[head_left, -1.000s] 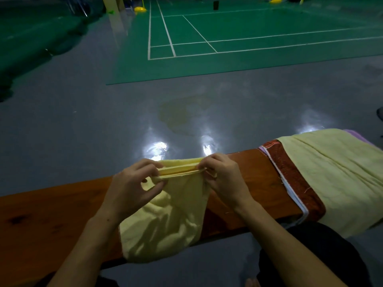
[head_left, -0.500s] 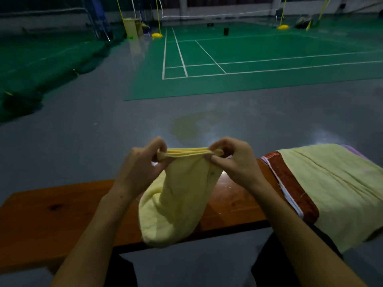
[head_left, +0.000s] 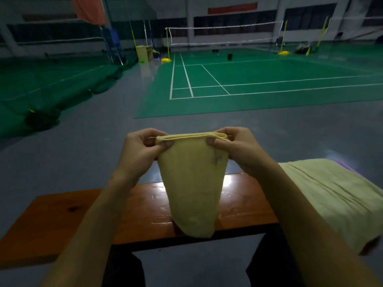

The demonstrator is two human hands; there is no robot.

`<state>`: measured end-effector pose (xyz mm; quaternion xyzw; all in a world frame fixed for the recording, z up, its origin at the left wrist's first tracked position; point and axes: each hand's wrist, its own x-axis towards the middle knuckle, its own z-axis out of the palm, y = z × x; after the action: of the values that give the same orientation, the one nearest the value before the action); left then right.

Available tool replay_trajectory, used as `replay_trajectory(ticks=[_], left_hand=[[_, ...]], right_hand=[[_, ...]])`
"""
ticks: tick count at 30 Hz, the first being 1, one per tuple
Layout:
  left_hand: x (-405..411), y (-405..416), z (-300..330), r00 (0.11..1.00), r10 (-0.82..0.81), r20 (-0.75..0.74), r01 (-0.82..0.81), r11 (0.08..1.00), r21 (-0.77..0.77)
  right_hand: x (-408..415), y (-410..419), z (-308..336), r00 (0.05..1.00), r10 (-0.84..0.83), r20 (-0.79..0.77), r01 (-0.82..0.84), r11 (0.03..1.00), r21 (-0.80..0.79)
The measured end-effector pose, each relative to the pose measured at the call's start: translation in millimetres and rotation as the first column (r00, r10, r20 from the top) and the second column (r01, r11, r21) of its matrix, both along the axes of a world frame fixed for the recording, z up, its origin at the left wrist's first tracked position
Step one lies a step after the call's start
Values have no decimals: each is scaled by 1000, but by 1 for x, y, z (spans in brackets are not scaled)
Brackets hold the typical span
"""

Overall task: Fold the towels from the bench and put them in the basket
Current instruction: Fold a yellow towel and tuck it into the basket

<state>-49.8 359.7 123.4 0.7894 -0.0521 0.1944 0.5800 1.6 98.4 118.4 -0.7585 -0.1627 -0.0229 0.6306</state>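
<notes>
Overhead, both hands hold a small yellow towel [head_left: 191, 189] above the wooden tabletop [head_left: 62, 220]. Left hand [head_left: 141, 151] and right hand [head_left: 238, 149] each pinch a top corner, fingers clamped on the doubled edge. Towel hangs free, possibly brushing the bench. Larger yellow towel [head_left: 331, 195] lies at 3 o'clock.

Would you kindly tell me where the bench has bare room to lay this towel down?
The bench is bare from its left end to the hanging yellow towel. Its right end is crowded by the draped yellow towel.
</notes>
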Motion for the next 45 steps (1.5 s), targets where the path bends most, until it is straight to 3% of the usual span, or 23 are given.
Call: replay_trajectory(ticks=[5, 10, 12, 18, 24, 28, 38, 42, 45], left_hand=[[-25, -6, 11, 986, -113, -120, 107, 993, -52], [-47, -7, 16, 974, -198, -114, 187, 977, -102], [-47, -7, 10, 972, -196, -126, 183, 977, -106], [-7, -3, -62, 972, -17, -234, 23, 1000, 21], [44, 12, -157, 933, 95, -347, -159, 974, -160], [72, 18, -199, 927, 174, -332, -230, 964, -136], [141, 27, -242, 918, 305, -252, -293, 952, 85], [146, 28, -241, 904, 339, -261, -351, 936, 2], [133, 29, -229, 897, 363, -250, -348, 932, 104]], right_hand=[[-25, -11, 6, 999, 27, -47, -26, 999, 30], [-42, -32, 9, 963, 192, -191, -165, 975, 149], [-42, -34, 4, 962, 180, -205, -160, 981, 111], [-2, -14, -66, 982, -3, -188, -25, 989, -144], [55, 22, -153, 965, -77, -250, 30, 982, -188], [89, 46, -193, 962, -199, -186, 154, 961, -231], [149, 63, -238, 933, -326, -154, 263, 907, -327], [157, 63, -240, 950, -254, -180, 200, 941, -273], [140, 58, -225, 968, -227, -105, 181, 926, -332]])
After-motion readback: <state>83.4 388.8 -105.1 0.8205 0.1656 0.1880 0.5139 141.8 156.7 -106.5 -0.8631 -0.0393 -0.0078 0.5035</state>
